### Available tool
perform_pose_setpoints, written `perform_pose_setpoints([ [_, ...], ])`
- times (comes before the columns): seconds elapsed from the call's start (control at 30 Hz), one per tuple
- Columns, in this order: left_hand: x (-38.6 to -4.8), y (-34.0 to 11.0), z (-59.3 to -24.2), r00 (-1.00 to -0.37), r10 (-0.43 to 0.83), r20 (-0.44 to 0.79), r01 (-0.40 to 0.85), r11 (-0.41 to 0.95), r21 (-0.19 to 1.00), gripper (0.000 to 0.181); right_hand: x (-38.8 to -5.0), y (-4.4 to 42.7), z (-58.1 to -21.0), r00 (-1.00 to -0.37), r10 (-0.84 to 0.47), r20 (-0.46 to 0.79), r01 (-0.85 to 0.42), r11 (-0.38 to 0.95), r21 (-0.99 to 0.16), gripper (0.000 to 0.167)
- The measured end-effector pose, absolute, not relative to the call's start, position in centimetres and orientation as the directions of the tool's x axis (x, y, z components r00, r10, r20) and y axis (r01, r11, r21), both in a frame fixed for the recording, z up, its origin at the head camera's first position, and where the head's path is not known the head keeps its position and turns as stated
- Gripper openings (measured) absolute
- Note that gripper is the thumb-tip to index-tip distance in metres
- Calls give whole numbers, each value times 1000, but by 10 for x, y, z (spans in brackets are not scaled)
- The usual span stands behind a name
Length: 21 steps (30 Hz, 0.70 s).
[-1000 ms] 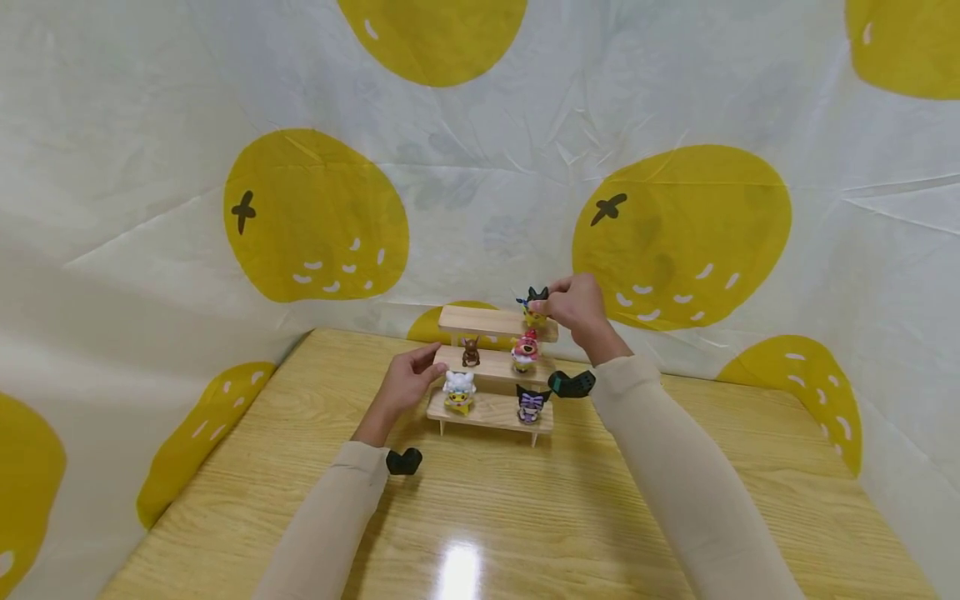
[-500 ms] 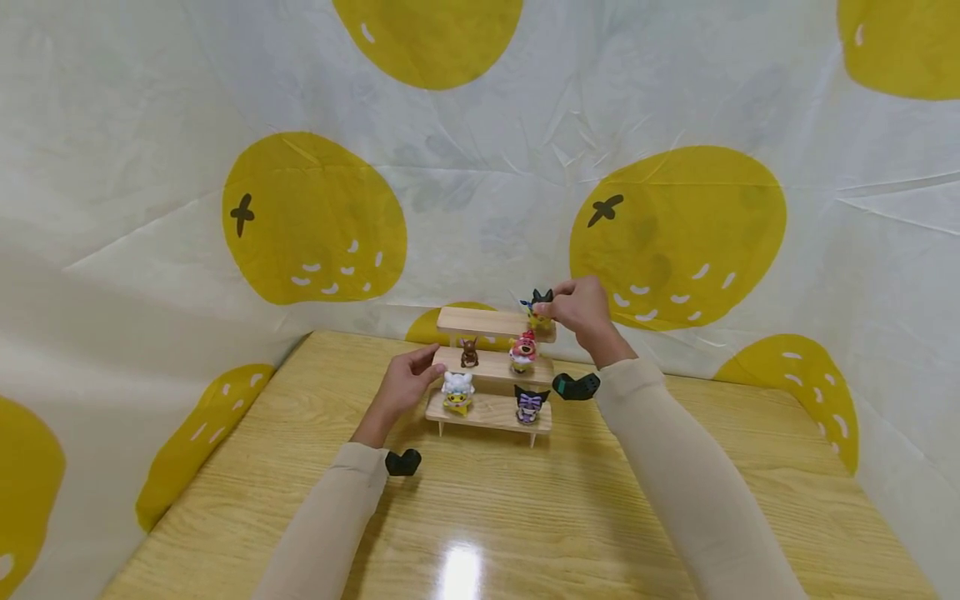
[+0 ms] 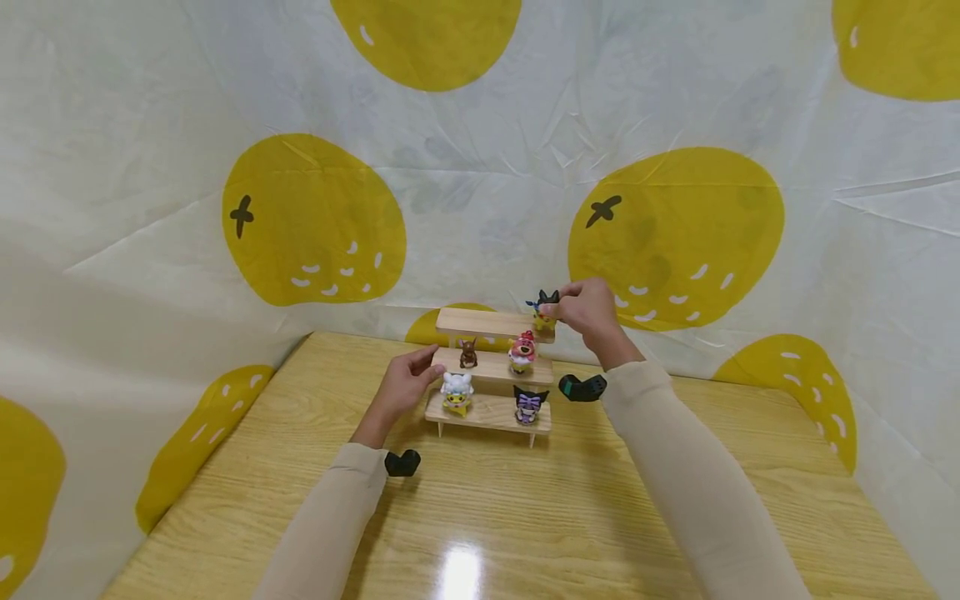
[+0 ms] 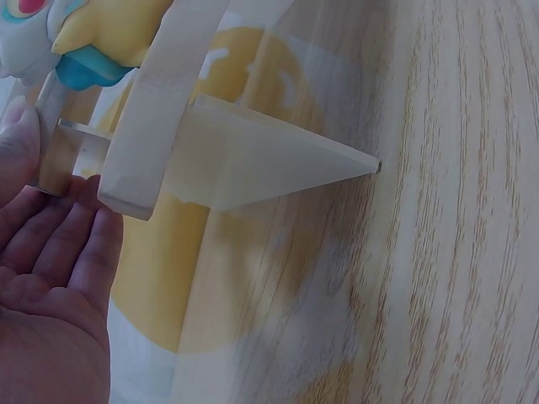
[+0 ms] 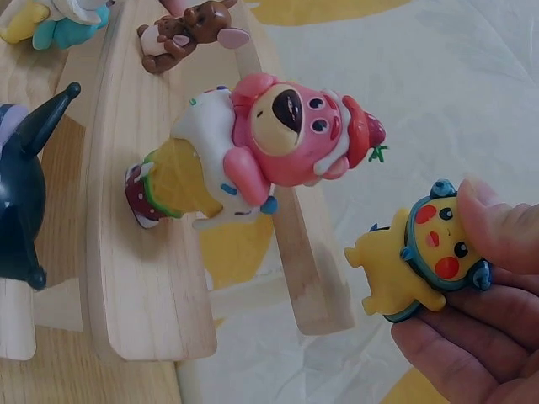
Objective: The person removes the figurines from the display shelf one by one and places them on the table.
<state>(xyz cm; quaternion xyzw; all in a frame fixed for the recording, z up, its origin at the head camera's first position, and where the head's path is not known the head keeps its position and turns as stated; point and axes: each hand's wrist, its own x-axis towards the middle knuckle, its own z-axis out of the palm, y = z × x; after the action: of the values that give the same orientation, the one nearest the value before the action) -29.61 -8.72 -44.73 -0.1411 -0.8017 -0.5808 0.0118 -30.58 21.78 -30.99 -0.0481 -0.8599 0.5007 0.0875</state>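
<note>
My right hand (image 3: pixel 592 312) pinches a small yellow Pikachu figurine (image 5: pixel 417 257) with a dark blue-green hood, thumb on its head and fingers behind. The figurine is at the right end of the top tier of a wooden three-tier display stand (image 3: pixel 480 321). In the right wrist view its feet look slightly apart from the board. My left hand (image 3: pixel 408 379) grips the left end of the middle tier, its thumb above and fingers below in the left wrist view. On that tier stand a brown figurine (image 3: pixel 468 354) and a pink bear figurine (image 5: pixel 290 130) with an ice-cream-cone body.
The lowest tier bears a white-hooded yellow figurine (image 3: pixel 457 398) at left and a black-and-purple figurine (image 3: pixel 529 407) at right. The stand is on a wood-grain table (image 3: pixel 480 500). A white cloth (image 3: pixel 480 208) with yellow fruit prints hangs close behind and along the sides.
My right hand has shifted the Pikachu figurine a little to the right along the top tier. The left hand keeps its grip, and the other figurines stay in place.
</note>
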Motion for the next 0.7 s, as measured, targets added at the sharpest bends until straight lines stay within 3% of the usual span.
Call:
perform_pose_setpoints([
  [0.2,-296,-87,-447,-961,208,181,236,283,930,53,-306,222,-309,-979,181,96,8,503,-864,38],
  [0.7,-298,-88,-448,-961,209,183,238,282,929,53,-300,233,-307,-982,171,87,14,515,-857,24],
])
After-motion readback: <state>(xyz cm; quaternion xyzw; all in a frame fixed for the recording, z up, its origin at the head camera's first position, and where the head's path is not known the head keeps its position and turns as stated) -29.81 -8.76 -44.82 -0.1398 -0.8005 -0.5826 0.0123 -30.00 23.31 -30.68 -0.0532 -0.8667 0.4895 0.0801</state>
